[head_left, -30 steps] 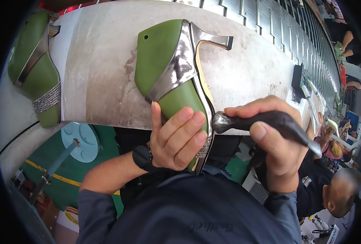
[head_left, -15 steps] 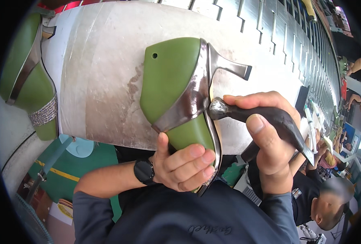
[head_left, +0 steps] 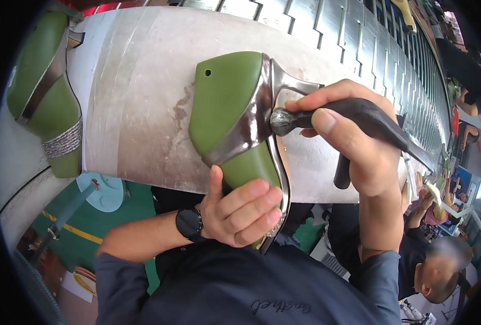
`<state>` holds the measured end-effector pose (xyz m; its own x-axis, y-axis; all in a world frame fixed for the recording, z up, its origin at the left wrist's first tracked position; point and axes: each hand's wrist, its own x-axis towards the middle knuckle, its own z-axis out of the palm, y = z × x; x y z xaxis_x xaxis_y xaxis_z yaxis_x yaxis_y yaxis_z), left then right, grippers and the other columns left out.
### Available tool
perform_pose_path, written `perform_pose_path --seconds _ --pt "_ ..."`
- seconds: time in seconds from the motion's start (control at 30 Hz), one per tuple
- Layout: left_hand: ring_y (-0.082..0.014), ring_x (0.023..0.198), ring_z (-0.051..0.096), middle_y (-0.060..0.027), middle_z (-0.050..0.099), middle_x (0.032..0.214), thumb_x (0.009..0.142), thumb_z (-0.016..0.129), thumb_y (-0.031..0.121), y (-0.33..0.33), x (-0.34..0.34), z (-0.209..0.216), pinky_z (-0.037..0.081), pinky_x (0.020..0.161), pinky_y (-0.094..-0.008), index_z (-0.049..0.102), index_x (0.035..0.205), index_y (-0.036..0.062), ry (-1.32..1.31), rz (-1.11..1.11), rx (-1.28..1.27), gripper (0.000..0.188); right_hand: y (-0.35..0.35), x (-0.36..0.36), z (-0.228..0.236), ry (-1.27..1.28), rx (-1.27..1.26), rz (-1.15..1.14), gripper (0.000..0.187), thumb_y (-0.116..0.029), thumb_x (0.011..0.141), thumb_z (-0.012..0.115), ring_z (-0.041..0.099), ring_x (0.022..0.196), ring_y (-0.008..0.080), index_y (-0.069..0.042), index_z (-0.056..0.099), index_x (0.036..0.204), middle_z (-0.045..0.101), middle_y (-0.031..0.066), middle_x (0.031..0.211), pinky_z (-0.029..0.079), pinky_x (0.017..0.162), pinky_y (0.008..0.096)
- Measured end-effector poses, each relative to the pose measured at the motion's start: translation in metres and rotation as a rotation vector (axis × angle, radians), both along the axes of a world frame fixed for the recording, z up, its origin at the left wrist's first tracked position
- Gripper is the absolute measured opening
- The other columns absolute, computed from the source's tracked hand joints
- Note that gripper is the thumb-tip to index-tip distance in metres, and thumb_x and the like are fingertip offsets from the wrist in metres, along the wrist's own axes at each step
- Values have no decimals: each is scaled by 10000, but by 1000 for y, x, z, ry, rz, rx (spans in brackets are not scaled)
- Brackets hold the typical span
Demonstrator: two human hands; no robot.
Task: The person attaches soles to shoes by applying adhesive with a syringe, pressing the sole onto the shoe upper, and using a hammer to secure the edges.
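A heeled sandal [head_left: 249, 123] with a shiny bronze strap lies on its side around a green shoe last [head_left: 224, 97]. My left hand [head_left: 237, 216] is closed round its toe end, with the fingers over the last and near the glittery front strap. My right hand [head_left: 362, 154] grips a black shoemaker's hammer [head_left: 282, 122]. The hammer's rounded metal face rests against the strap's lower edge, by the sole below the heel. Its flat end points away to the right, and the handle end shows beneath my palm. My right fingers partly hide the slim heel.
Under the sandal is a pale, stained work surface [head_left: 148, 108]. Another sandal on a green last [head_left: 45, 86] is at the left. Metal conveyor slats [head_left: 348, 40] run along the far side. A light-blue round stool seat [head_left: 108, 197] stands below left. Another person [head_left: 440, 265] is at the right.
The hammer's face has shifted a little left and up, from the sole edge onto the strap's edge. The sandal sits slightly further left in view, with my left hand still on it.
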<state>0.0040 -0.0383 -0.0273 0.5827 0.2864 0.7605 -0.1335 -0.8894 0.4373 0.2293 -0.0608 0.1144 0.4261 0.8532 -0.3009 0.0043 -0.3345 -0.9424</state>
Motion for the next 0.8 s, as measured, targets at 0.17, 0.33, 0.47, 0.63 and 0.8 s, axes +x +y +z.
perform_pose_path --seconds 0.17,0.33,0.47,0.63,0.8 --pt "-272 1304 604 -74 651 1334 1017 635 173 -5 7 -2 207 1222 -727 527 1293 122 -29 52 19 300 -15 8 -3 -48 -26 95 282 -209 893 774 676 807 130 38 744 1024 754 82 878 539 743 277" --pt "-365 1325 565 -185 595 1367 954 715 192 -1 3 1 207 1206 -741 478 1331 52 7 1 57 467 -12 16 4 21 -90 152 299 -232 920 696 726 971 223 36 726 1048 765 158 1025 587 856 355" --pt "-452 1409 483 -281 503 1471 932 763 254 1 2 3 190 1213 -717 402 1449 11 15 -31 57 675 -33 6 -3 -206 37 190 225 -181 947 715 678 903 130 19 747 1045 769 102 982 549 838 292" --pt "-501 1488 374 -385 329 1595 887 835 339 10 -30 39 301 1225 -535 256 1595 -57 3 12 -381 997 -88 18 -6 -1607 15 226 449 -50 772 754 685 1114 389 -26 686 1216 712 194 1209 548 983 424" --pt "-309 1235 658 -217 624 1405 935 809 251 40 -69 49 491 1090 -422 547 1389 -98 -200 -73 -1286 630 -129 -36 -4 -396 209 -22 510 -103 914 749 668 1233 315 73 583 1362 665 236 1330 513 1061 403"
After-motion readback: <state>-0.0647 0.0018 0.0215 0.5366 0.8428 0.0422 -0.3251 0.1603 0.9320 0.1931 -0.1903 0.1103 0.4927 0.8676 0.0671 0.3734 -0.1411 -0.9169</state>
